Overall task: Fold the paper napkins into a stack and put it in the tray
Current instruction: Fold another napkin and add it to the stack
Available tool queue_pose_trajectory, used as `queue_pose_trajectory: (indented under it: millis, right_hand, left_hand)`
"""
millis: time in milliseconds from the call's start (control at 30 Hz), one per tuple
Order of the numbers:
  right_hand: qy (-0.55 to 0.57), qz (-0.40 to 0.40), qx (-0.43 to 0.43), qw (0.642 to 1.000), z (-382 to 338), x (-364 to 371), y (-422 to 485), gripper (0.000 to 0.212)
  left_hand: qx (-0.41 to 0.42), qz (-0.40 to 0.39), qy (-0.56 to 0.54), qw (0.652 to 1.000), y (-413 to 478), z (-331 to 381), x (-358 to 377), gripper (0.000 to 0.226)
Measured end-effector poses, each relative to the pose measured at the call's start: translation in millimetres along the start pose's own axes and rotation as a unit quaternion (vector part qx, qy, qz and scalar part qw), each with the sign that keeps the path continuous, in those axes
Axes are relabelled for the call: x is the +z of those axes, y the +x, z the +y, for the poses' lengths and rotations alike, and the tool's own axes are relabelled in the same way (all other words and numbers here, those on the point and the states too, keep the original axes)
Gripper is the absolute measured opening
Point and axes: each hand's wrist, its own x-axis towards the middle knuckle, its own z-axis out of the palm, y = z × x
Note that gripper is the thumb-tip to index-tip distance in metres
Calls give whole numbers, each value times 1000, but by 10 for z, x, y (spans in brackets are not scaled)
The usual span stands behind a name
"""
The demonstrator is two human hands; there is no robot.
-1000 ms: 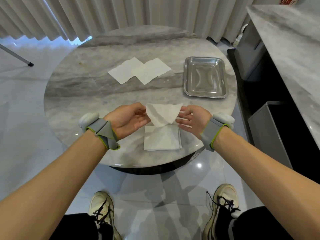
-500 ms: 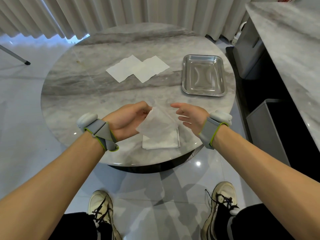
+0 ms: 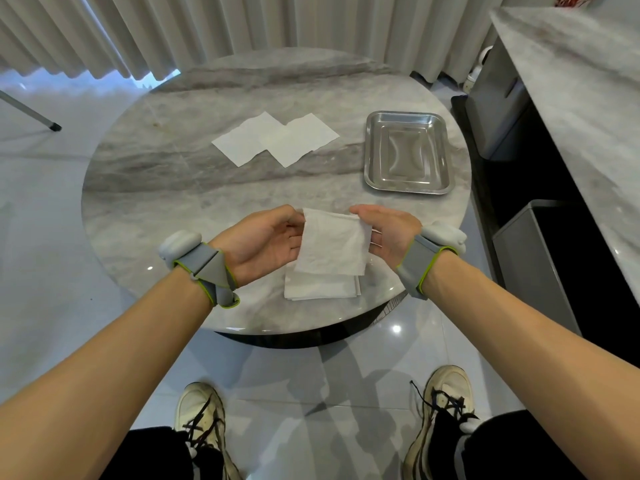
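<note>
Both my forearms reach in from the lower corners of the frame and meet just below the middle, over the near edge of the round grey marble table [image 3: 166, 188]. My left hand [image 3: 266, 244] is turned palm toward the centre, thumb on top, with its fingers curled against the left edge of a thin white folded paper napkin [image 3: 334, 242]; it pinches that edge near the top corner. My right hand [image 3: 388, 233] faces it, palm inward, thumb lying flat along the top and pointing left, fingers closed on the napkin's right edge. Between the two hands the napkin hangs as a rough square, raised off the table, its lower edge drooping over what lies below.

Directly under it, at the near rim of the table, rests a small stack of folded white napkins [image 3: 320, 289], squared up and flat on the marble. Whether the held napkin's bottom edge touches the stack, I cannot tell.

Each wrist carries a grey strap with a green edge and a pale rounded pod, the left wrist band [image 3: 204, 268] and the right wrist band [image 3: 429, 258].

Above centre lie two unfolded white napkins [image 3: 277, 138], overlapping at one corner. To their right, well apart from my hands, sits the shiny rectangular steel tray [image 3: 372, 150], with nothing in it.
</note>
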Motion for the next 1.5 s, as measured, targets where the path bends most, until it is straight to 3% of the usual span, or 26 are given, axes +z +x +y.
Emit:
queue_pose_trajectory:
  millis: [167,333,533,600,733,833,900,1033,1100,1233,1367,1500]
  right_hand:
    - [-7,-6,-33,999,31,-24,22,15]
    - [-122,-2,-99,988,66,-5,59,17]
    - [-206,18,-158,966,100,3,71,17]
    - [-215,13,-169,962,108,-1,74,18]
    - [-250,24,-192,949,124,-12,71,19]
    - [-324,64,-229,916,134,-11,55,18]
    - [-318,68,-231,917,120,2,62,13]
    - [-224,20,-153,962,105,62,57,10]
    - [-282,46,-149,947,160,52,90,7]
    - [-340,51,-85,935,302,-2,144,42]
    - [-331,43,-37,942,434,-20,200,46]
    - [-251,33,29,967,482,-5,256,49]
  left_hand:
    - [26,116,53,992,29,-1,-39,25]
    - [104,280,191,935,50,-54,-47,35]
    - [134,274,299,904,59,-68,-112,52]
    - [144,280,327,891,61,-82,-124,45]
    - [170,307,379,856,77,-92,-152,11]
    - [192,330,409,829,78,-94,-142,11]
    - [198,331,394,834,90,-86,-123,9]
    - [176,321,348,863,106,-92,-86,12]
    - [148,320,359,864,125,-151,-98,13]
    - [71,324,338,881,182,-325,-145,11]
    - [13,344,290,893,266,-470,-233,34]
    - [-8,373,281,884,339,-544,-320,38]
